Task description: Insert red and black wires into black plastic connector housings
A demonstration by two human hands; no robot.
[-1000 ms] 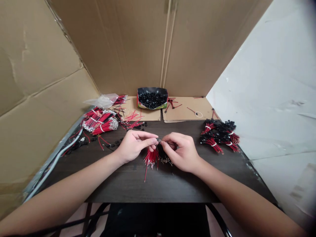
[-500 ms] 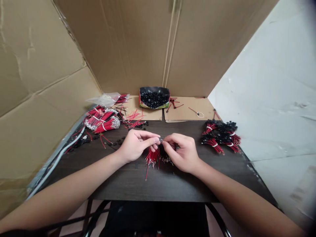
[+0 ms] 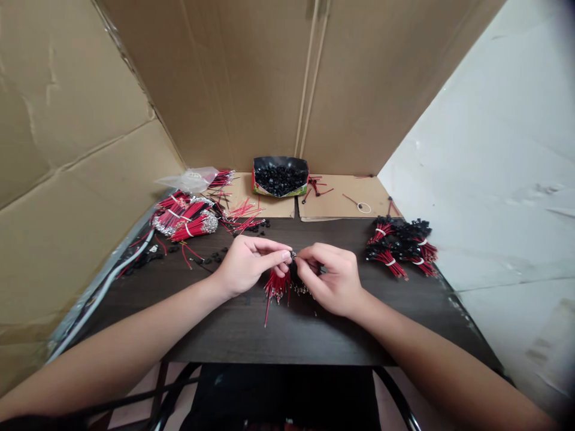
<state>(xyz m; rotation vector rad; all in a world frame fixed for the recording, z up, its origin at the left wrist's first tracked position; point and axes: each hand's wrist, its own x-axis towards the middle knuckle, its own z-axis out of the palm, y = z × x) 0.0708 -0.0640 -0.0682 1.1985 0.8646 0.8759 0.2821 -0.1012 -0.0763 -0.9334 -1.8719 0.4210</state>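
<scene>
Over the middle of the dark table, the fingertips of both hands meet. My left hand (image 3: 254,263) pinches a small black connector (image 3: 292,254) between thumb and index finger. From the other side, my right hand (image 3: 330,275) is closed in a pinch at the connector, on what looks like a thin wire end with a silvery glint; the fingers hide most of it. Below the fingertips lies a pile of loose red wires (image 3: 277,286) with bare metal tips. Black wires with metal tips (image 3: 302,289) lie beside it, partly under my right hand.
Tied red wire bundles (image 3: 193,227) lie at the left, near a plastic bag (image 3: 193,179). An open box (image 3: 281,193) of black connectors stands at the back. Tied wire bundles with black connectors (image 3: 399,245) lie at the right. Cardboard (image 3: 251,72) walls the back and left.
Both hands stay at nearly the same spot, still pinching at the connector. Only a very slight shift of fingers and view shows.
</scene>
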